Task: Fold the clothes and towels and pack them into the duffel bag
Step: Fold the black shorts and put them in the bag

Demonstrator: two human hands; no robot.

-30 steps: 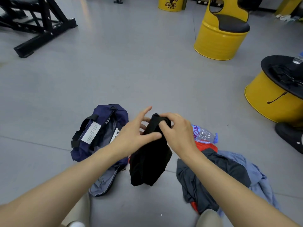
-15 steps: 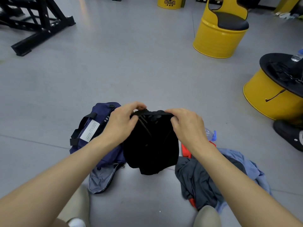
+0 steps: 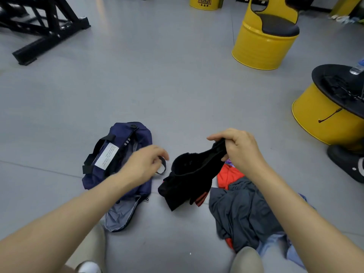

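On grey floor (image 3: 157,85), right hand (image 3: 240,150) gripping black garment (image 3: 187,180), left hand (image 3: 143,164), grip unclear; yellow drums (image 3: 262,46) beyond

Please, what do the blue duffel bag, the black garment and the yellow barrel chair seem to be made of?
Duffel bag: likely thin synthetic weave, faint sheen, limp and crumpled.
Black garment: soft matte fabric, perhaps cotton or fleece; it droops without shine.
Barrel chair: probably painted metal drum, glossy yellow, rolled bottom rim.
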